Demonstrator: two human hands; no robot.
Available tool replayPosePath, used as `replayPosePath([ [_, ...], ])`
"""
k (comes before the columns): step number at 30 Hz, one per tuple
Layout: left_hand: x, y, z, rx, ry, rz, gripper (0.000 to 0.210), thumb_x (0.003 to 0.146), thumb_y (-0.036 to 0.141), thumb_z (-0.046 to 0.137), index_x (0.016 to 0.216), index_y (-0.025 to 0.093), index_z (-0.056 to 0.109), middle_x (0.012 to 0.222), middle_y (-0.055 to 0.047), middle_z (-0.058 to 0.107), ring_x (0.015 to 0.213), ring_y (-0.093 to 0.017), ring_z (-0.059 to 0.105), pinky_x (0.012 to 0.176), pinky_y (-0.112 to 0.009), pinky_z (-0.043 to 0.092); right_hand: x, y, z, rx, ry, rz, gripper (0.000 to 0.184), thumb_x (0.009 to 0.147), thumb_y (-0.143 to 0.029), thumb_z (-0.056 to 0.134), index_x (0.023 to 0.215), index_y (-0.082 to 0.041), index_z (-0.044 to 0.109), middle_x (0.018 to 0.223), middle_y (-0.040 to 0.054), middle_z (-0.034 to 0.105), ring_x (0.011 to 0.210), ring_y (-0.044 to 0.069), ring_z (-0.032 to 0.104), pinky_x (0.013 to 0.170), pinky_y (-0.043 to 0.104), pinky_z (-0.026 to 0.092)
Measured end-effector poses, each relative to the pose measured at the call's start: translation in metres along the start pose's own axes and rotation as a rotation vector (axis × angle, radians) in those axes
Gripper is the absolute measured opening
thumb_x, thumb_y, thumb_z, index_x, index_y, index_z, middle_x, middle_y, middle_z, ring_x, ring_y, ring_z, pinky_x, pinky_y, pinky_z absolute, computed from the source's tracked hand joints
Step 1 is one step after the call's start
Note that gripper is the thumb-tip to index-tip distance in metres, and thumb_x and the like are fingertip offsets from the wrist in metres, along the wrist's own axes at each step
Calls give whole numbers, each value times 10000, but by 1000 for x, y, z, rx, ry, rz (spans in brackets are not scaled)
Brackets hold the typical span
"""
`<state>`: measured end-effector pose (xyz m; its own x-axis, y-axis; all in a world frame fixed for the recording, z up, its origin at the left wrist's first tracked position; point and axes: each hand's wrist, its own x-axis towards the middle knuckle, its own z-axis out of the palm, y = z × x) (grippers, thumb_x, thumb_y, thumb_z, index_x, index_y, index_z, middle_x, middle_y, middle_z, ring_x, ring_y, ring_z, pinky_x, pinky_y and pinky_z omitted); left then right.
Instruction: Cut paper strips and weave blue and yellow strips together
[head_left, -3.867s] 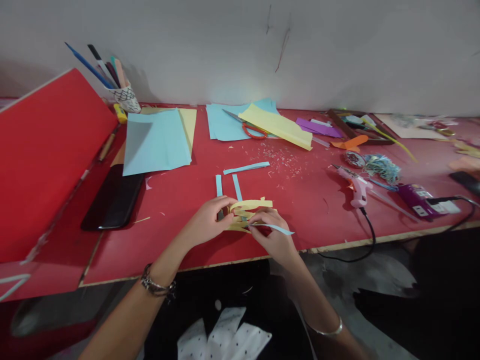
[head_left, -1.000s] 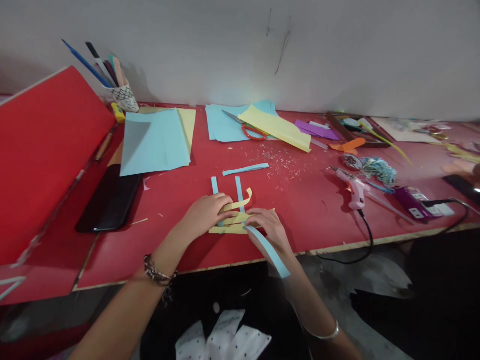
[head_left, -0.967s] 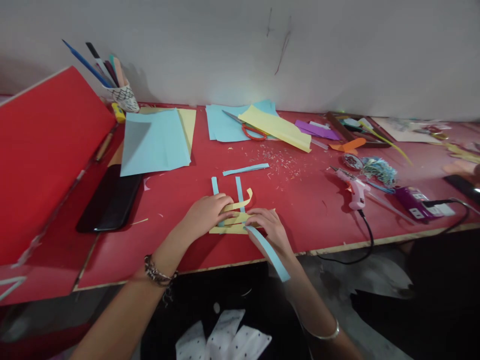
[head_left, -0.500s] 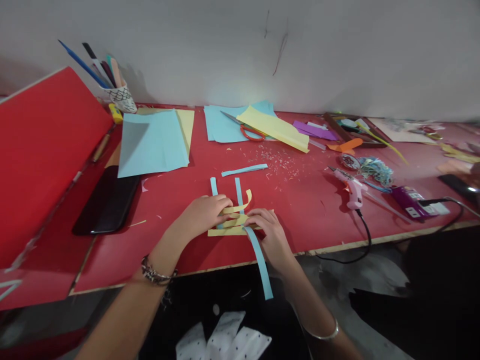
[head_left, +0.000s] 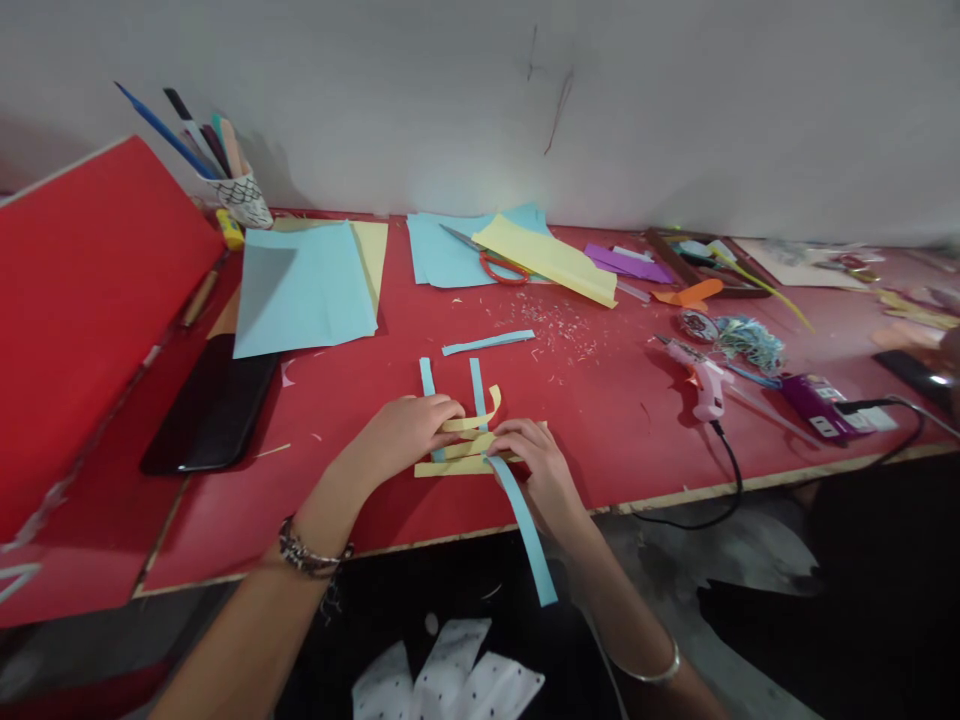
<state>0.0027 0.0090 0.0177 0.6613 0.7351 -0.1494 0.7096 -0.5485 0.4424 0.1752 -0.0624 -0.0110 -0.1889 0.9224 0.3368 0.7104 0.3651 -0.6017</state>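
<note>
Yellow and blue paper strips lie crossed over one another near the table's front edge. My left hand (head_left: 415,425) comes from the left, its fingers closed on a yellow paper strip (head_left: 480,412) whose free end curls up. My right hand (head_left: 541,465) has its fingers pressed together on the right part of the crossed strips; its fingertips are partly hidden. From beneath those fingers a long blue paper strip (head_left: 527,525) bends toward me over the edge. Two blue strips (head_left: 478,380) stick out on the far side. Another blue strip (head_left: 487,342) lies loose beyond them.
Blue sheets (head_left: 304,285), a black phone (head_left: 214,405) and a pen cup (head_left: 244,198) are at left. Scissors (head_left: 504,268) rest among paper at the back. To the right lie a pink glue gun (head_left: 705,385), its cable, and a purple power box (head_left: 821,408).
The hanging end of the blue strip has swung slightly right and lower. Both hands stay nearly in place on the crossed strips.
</note>
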Motion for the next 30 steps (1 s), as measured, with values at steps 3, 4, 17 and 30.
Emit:
replayPosePath([
  [3,-1,3,-1,60,-14,-6,171,838,299,428,760,191,535,758,-3,580,665,-137,531,556,-230,326,1,-1,0,-6,8,12,155,694,-64,517,716,-210,564,833,33,582,768,168,527,713,298,394],
  [4,-1,4,-1,74,-20,-15,163,839,268,427,742,189,532,746,-2,576,656,-135,527,551,-230,321,1,-1,0,-8,9,14,151,695,-66,519,714,-209,565,832,33,582,764,167,527,711,296,394],
  [17,1,-4,6,0,-23,2,159,845,263,410,751,184,512,743,4,556,650,-132,514,552,-231,313,1,0,-1,17,7,16,167,688,-57,511,725,-210,566,846,30,576,775,160,523,699,275,395],
  [30,5,-4,9,-119,58,-48,219,794,253,440,604,187,355,600,37,417,540,-106,397,489,-223,248,-1,1,1,-5,36,34,113,725,-126,508,716,-214,578,919,35,559,856,163,536,796,315,379],
])
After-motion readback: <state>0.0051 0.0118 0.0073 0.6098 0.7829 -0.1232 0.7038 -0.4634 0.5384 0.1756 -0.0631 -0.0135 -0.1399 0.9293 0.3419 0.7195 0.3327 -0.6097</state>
